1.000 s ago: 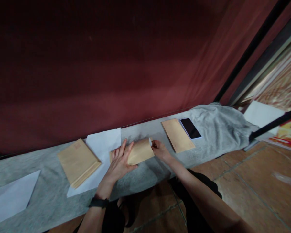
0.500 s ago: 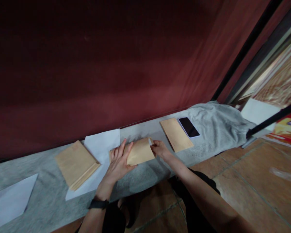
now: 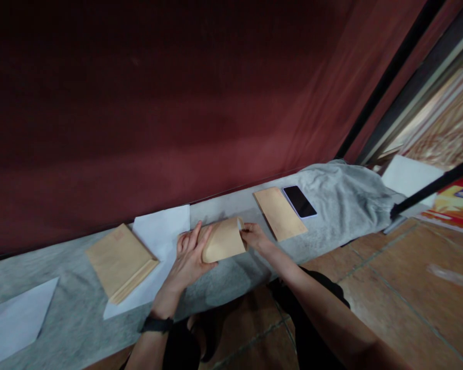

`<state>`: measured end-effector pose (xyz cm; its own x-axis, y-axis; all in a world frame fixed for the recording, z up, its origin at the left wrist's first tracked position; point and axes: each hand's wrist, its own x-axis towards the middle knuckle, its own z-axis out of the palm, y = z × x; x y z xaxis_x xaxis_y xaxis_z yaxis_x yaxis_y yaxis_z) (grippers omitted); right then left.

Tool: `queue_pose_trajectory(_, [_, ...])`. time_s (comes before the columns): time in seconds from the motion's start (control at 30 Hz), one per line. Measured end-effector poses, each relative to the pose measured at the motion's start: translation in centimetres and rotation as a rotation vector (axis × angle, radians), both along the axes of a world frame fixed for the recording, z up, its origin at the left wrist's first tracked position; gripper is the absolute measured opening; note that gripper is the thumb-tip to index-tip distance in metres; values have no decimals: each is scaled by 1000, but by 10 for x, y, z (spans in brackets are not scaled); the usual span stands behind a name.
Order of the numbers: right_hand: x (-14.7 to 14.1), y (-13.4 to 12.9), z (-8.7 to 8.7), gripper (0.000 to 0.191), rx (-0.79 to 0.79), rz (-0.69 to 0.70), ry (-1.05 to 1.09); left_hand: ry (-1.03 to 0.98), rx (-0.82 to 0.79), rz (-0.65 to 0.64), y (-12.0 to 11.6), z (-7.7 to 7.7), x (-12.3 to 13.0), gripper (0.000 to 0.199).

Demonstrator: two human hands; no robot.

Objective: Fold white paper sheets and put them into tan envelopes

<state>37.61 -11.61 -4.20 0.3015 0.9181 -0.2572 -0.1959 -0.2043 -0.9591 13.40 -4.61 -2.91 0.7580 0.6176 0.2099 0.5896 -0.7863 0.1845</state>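
Observation:
A brown paper envelope (image 3: pixel 224 240) lies in front of me, its open end facing right with white paper showing inside. My left hand (image 3: pixel 192 257) is on its left part, thumb and fingers spread around it. At the open end, the fingers of my right hand (image 3: pixel 252 236) are closed at the edge, the fingertips partly hidden there. Left of my hands, a stack of brown envelopes (image 3: pixel 121 262) rests on white paper sheets (image 3: pixel 165 226). To the right, another brown envelope (image 3: pixel 280 213) lies flat beside a phone (image 3: pixel 300 201).
Grey cloth (image 3: pixel 332 221) covers the narrow bench, bunched at its right end near black poles (image 3: pixel 435 185). A dark red panel (image 3: pixel 177 128) rises behind it. More white paper (image 3: pixel 19 321) lies at the far left. Brown floor tiles (image 3: pixel 401 282) show at the front right.
The envelope between my hands bulges slightly more at its open end. Both hands have stayed nearly in place; the view has shifted slightly.

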Motion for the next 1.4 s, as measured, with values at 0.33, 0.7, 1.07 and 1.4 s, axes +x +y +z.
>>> queue_pose_trajectory(0.33, [8, 1, 4, 20, 114, -204, 143, -723, -175, 473, -7, 13, 15, 69])
queue_pose_trajectory(0.7, [-13, -2, 4, 31, 181, -267, 263, -1395, -1641, 600, -33, 8, 72, 22])
queue_pose_trajectory(1.07, [9, -16, 7, 31, 78, 13, 290, -1392, -1505, 560, -17, -4, 81, 26])
queue_pose_trajectory(1.4, [34, -13, 11, 35, 127, 49, 2, -1191, -1274, 462, -3, -2, 69, 48])
